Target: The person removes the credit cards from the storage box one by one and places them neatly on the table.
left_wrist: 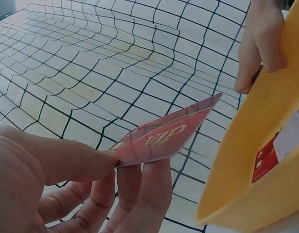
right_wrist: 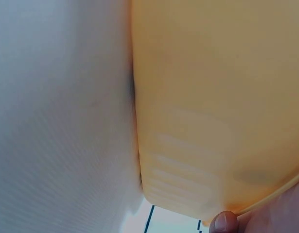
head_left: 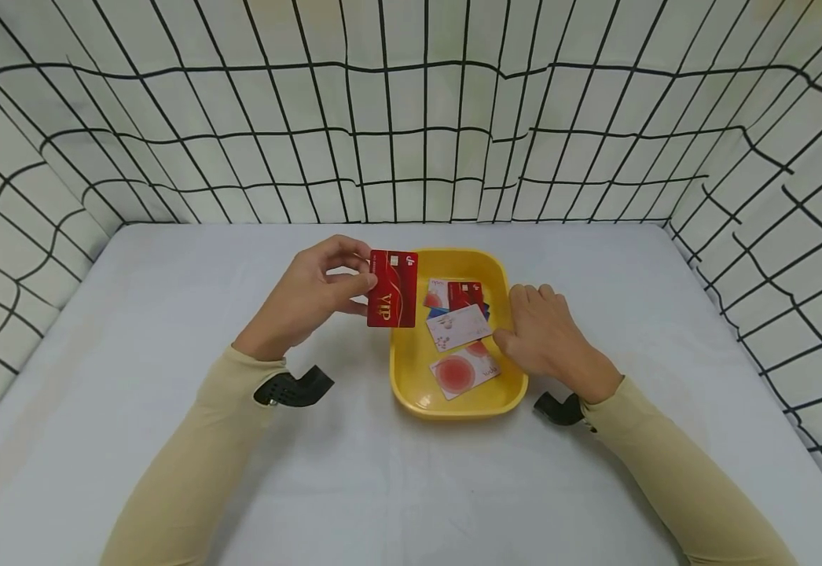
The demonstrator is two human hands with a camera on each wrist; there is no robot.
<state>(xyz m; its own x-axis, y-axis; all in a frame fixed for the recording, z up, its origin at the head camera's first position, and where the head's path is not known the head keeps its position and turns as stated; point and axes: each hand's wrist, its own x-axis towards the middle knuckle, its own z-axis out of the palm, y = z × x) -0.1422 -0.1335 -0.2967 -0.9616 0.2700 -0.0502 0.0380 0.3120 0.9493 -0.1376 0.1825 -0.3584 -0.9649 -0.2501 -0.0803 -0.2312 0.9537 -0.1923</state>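
Note:
My left hand [head_left: 312, 291] pinches a red VIP card [head_left: 398, 287] by its left edge, thumb in front, and the card overlaps the left rim of a yellow plastic tray [head_left: 456, 408]. Seen from the left wrist, the card [left_wrist: 164, 136] is tilted, with fingers behind it. My right hand [head_left: 548, 334] grips the tray's right rim, its thumb over the edge. Inside lie several cards: a white one with a red circle [head_left: 456, 373], a pale one [head_left: 458, 327], another red one [head_left: 464, 294] and a mostly covered blue one [head_left: 436, 312].
White cloth [head_left: 326, 495] covers the table under the tray. Black wire grid panels [head_left: 425, 130] stand along the back and both sides. Each sleeve has a black wrist mount, the left one [head_left: 296, 389] pointing towards the tray. The tray's outer wall [right_wrist: 198, 97] fills most of the right wrist view.

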